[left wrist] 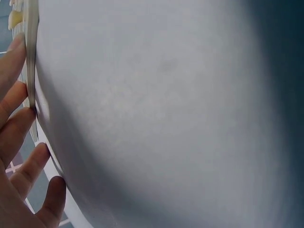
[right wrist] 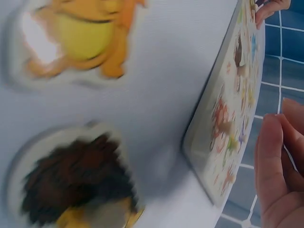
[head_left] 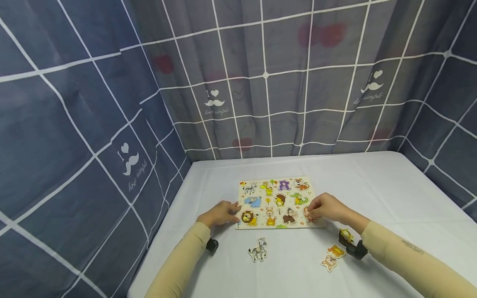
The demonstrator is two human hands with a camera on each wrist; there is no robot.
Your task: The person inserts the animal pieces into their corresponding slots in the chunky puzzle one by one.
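Observation:
A light wooden puzzle board [head_left: 275, 212] with animal pictures lies flat on the table. My left hand [head_left: 220, 213] rests at its left edge, and in the left wrist view the fingertips [left wrist: 19, 126] touch that side. Over the lower right corner my right hand [head_left: 328, 207] hovers at the monkey piece [head_left: 308, 214]. In the right wrist view the monkey's knob [right wrist: 225, 127] stands apart from the loosely bent fingers [right wrist: 271, 142], and nothing shows between them. A loose zebra piece [head_left: 258, 250] lies in front of the board.
A kangaroo piece [head_left: 333, 256] and a hedgehog piece [head_left: 345, 236] lie loose at the front right, near the right wrist's black camera mount [head_left: 357, 250]. White cloth covers the table [head_left: 372, 186]. Dark checked curtains [head_left: 283, 95] hang behind and beside it.

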